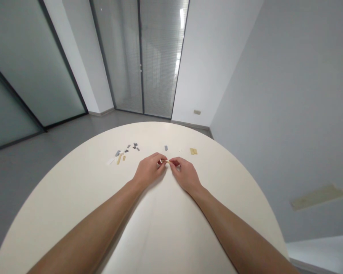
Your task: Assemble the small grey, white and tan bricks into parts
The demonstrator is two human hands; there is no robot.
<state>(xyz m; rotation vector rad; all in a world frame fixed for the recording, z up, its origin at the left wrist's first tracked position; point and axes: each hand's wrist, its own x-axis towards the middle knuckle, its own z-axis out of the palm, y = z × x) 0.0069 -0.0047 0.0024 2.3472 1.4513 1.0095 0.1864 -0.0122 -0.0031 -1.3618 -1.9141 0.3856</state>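
Tan building-brick piece (168, 161) sits pinched between my two hands, near the middle of the far half of the round white table (80, 190); can't tell if it touches the tabletop. Left hand (151, 169): thumb and fingertips closed on its left end. Right hand (186, 174): thumb and fingers closed on the right end, contact partly hidden. Can't tell if it's one part or two joined, too small from here. Risks, my read: hold is fingertips only, so uneven pressure from either side could twist it loose and flick it away. If it's two parts, a skewed press could leave them half-seated. Gray brick (166, 148) lies just beyond my left fingertips; a sloppy forward nudge would shove it. Small white bits (181, 151) past my right hand are pale on pale, easy to lose if brushed. Yellow plate (193, 151) is right of those, lower risk. Loose spread on my left: long tan strip (119, 159), gray block (117, 153), dark pieces (135, 146); a careless left-hand sweep would scatter it.
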